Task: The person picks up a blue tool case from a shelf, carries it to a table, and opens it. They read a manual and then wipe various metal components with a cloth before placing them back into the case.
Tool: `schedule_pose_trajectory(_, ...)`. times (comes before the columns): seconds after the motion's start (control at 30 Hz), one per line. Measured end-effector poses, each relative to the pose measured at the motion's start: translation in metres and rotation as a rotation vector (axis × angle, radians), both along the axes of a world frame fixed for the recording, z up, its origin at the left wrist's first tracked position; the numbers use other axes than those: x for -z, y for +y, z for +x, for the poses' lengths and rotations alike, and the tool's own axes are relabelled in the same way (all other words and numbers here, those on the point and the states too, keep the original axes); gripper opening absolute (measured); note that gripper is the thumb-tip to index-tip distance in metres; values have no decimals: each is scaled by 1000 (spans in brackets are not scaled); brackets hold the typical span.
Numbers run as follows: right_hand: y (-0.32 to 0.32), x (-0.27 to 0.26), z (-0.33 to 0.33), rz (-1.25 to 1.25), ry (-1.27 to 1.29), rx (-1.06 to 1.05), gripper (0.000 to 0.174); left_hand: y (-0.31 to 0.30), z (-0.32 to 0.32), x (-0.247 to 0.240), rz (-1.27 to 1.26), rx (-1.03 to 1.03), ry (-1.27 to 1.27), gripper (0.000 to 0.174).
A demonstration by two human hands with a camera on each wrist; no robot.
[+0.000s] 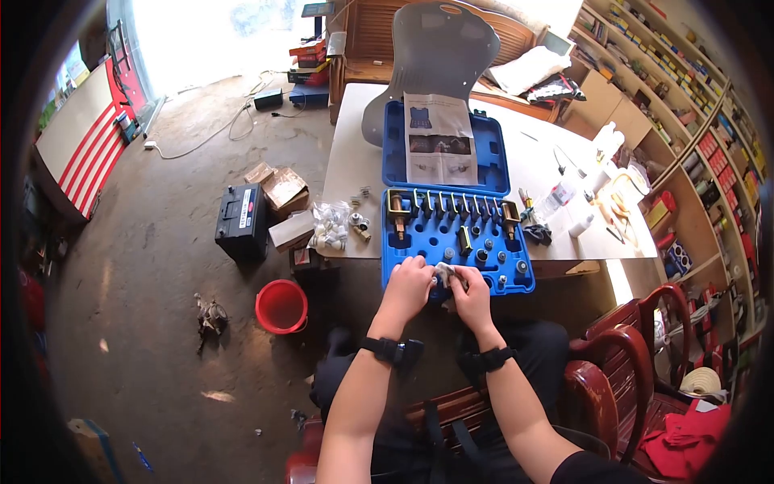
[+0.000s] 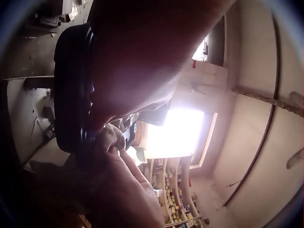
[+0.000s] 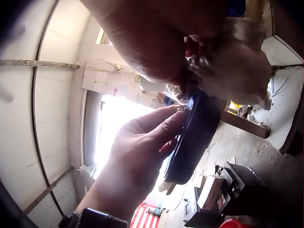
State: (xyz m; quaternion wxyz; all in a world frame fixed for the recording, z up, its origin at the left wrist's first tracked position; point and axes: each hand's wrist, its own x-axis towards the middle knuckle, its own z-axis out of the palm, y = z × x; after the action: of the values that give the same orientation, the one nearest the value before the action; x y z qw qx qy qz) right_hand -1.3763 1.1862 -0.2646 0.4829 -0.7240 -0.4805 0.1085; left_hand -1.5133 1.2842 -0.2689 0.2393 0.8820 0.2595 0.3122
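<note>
A blue tool case (image 1: 459,234) lies open at the table's front edge, with metal fittings and clamp-like pieces set in its tray. Over its front edge, my right hand (image 1: 472,298) grips a crumpled whitish rag (image 3: 232,66), which hangs below the fingers in the right wrist view. My left hand (image 1: 409,286) is close beside it, thumb and fingertips brought together on a small metal part (image 3: 181,109), mostly hidden by the fingers. In the left wrist view the rag (image 2: 112,137) shows between the two hands.
A printed sheet (image 1: 439,141) leans on the case lid. Bagged parts (image 1: 329,226) lie left of the case; a bottle (image 1: 556,196) and loose tools are on its right. On the floor stand a black battery (image 1: 240,222) and a red bucket (image 1: 281,306). A grey chair back (image 1: 439,52) rises behind.
</note>
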Motion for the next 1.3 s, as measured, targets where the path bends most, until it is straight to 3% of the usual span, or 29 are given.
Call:
schedule_pose_trajectory(0.17,-4,-5,-10,28,-211,6,15,5,2,8,-140,-9,-40,16)
schedule_pose_trajectory(0.33,-24,-21,-40,-54,-476,36,15,21,1,11,-467,49,-98,24)
schedule_pose_trajectory(0.6,-20,-16,-44,17,-361,4,16,23,3,17,-381,92,-45,25)
schedule_pose_trajectory(0.73,-34,-30,-20,-152,-547,17,14,18,2,8,-395,85,-40,21)
schedule_pose_trajectory(0.83,-44,-9,-3,-1,-225,35,11,16,3,6,-395,32,-21,19)
schedule_pose_trajectory(0.87,-44,-8,-4,-2,-227,36,11,18,2,7,-332,60,-39,18)
schedule_pose_trajectory(0.93,-45,-7,-7,-46,124,43,12,16,3,12,-277,96,-54,17)
schedule_pose_trajectory(0.97,-44,-3,-3,-23,-49,33,12,14,2,10,-283,81,-46,17)
schedule_pose_trajectory(1.17,-42,0,6,-39,-121,1,10,14,3,6,-184,67,-55,13)
schedule_pose_trajectory(1.23,-41,1,6,-31,-133,-5,10,19,7,-2,-344,-77,-342,10)
schedule_pose_trajectory(1.3,-42,-3,2,-53,-74,13,10,18,14,4,-401,-72,-400,12)
